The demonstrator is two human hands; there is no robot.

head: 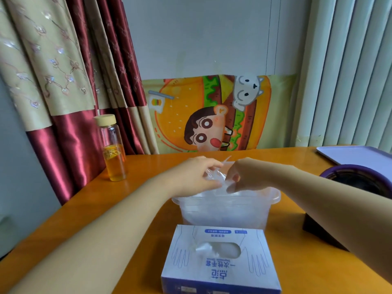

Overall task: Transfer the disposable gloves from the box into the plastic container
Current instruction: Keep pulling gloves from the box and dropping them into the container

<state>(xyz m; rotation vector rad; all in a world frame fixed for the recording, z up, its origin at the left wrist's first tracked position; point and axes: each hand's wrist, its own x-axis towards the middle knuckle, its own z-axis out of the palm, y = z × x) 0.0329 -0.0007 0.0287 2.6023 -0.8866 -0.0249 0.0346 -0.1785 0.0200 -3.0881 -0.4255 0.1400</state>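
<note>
While above the container [275,197], both hands [195,177] [246,175] pinch gloves [213,176].

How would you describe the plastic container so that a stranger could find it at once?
Start at the orange table, then find the blue and white glove box at its near edge. Just behind it stands the plastic container: the only cloudy, see-through tub there, open on top with a flared rim.

- We see the box [220,259]: white and blue, lying flat nearest us, with thin gloves [219,250] showing in its oval top opening.
- We see the plastic container [273,198]: translucent, upright, open, just behind the box.
- We see one crumpled glove [214,177], held above the container's far side.
</note>
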